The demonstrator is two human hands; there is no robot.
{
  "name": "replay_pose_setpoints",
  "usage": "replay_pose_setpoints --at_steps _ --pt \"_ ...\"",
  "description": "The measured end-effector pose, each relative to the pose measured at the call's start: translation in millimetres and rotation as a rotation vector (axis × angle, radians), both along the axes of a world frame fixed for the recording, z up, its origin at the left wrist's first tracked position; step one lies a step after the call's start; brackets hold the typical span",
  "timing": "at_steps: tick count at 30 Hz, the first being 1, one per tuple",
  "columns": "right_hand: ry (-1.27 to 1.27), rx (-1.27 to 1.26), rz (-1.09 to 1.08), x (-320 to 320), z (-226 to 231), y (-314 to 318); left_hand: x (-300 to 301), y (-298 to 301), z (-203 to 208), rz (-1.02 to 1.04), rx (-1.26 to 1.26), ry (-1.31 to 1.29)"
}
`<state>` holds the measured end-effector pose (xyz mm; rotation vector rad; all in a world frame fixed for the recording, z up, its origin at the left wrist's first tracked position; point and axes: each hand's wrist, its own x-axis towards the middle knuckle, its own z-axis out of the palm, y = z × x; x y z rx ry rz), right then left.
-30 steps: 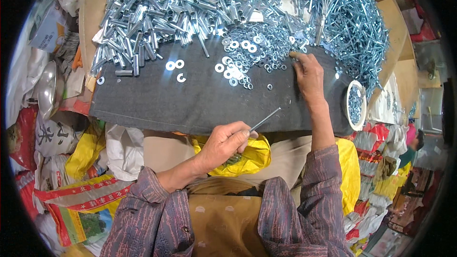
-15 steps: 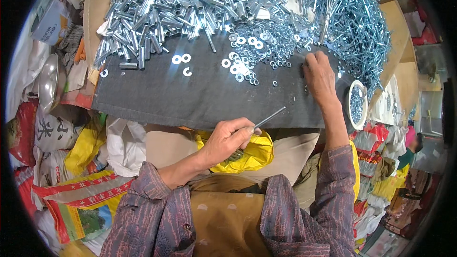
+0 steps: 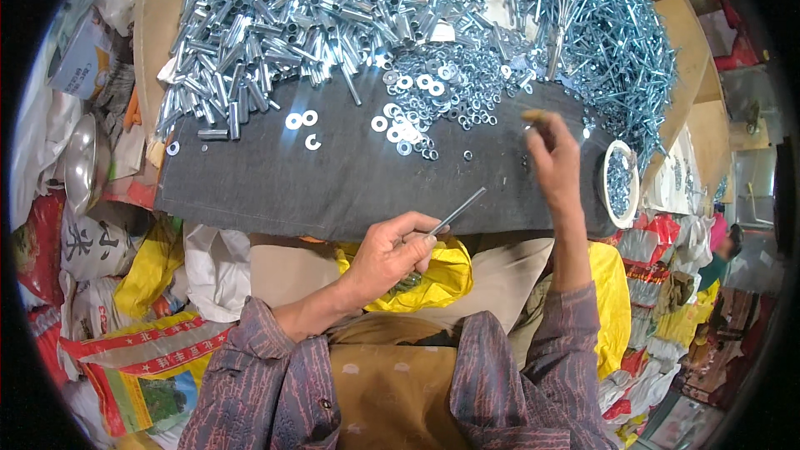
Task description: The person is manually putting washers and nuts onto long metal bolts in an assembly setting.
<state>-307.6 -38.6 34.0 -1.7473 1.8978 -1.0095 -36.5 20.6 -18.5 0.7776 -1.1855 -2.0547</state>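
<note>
My left hand (image 3: 392, 254) pinches a thin metal rod (image 3: 464, 207) between thumb and fingers, its free end slanting up and right over the front edge of the dark cloth (image 3: 275, 187). Above the right part of that cloth is my right hand (image 3: 553, 158), its fingers drawn together and slightly blurred. Something small shows at its fingertips, too small to name. To the left of that hand lies a heap of washers and rings (image 3: 454, 87). Below my left hand an open yellow bag (image 3: 450, 271) sits at my lap.
Short metal tubes (image 3: 283, 21) are heaped at the back left, long thin metal rods (image 3: 621, 50) at the back right. A white-rimmed bowl (image 3: 611, 198) of small metal parts stands at the cloth's right edge. Printed sacks (image 3: 150, 371) and a metal bowl (image 3: 86, 165) crowd the left.
My right hand has drawn back from beside the washers toward me, its fingers lifting off the cloth. My left hand keeps hold of the rod. The whole view has shifted slightly.
</note>
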Motion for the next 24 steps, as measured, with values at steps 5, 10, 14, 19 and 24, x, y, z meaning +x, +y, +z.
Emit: replay_pose_setpoints --at_steps 5,10,14,19,24 --pt "-0.467 0.286 0.133 49 7 39 1 4 -7 0.063 0.104 0.026" --pt "-0.755 0.275 0.172 58 12 54 3 2 -3 0.030 0.151 0.010" --pt "-0.899 0.235 0.103 65 10 59 5 0 -3 0.044 0.115 0.019" --pt "-0.709 0.106 -0.019 67 15 60 7 -1 -3 0.040 0.055 -0.013" --pt "-0.609 0.055 0.021 82 18 71 7 -2 -3 0.032 0.017 0.000"
